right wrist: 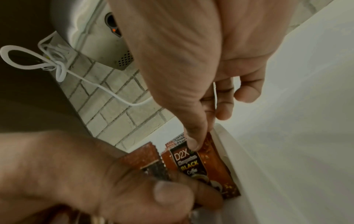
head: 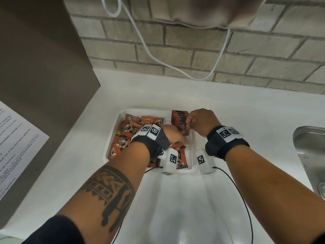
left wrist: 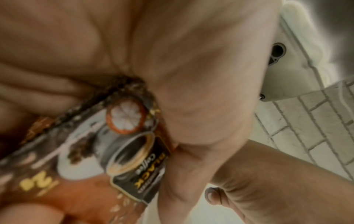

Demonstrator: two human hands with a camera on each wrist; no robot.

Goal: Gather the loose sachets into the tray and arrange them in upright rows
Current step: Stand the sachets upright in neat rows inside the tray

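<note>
A white tray (head: 149, 110) sits on the white counter. Several red-brown coffee sachets (head: 126, 131) lie loose in its left half. A row of upright sachets (head: 179, 118) stands against its far right wall. My right hand (head: 200, 120) is at that row, its thumb (right wrist: 193, 136) and fingers pinching the front sachet (right wrist: 191, 163) beside the tray wall (right wrist: 239, 159). My left hand (head: 173, 134) is low in the tray's middle, gripping a sachet (left wrist: 134, 166) against its palm (left wrist: 191, 106). The left hand (right wrist: 76, 174) is close beside the row. Its fingertips are hidden in the head view.
A steel sink (head: 309, 147) lies at the right edge of the counter. A brown panel (head: 44, 67) with a printed notice (head: 17, 138) stands at the left. A white cable (head: 175, 64) hangs down the brick wall from an appliance (right wrist: 107, 30) above.
</note>
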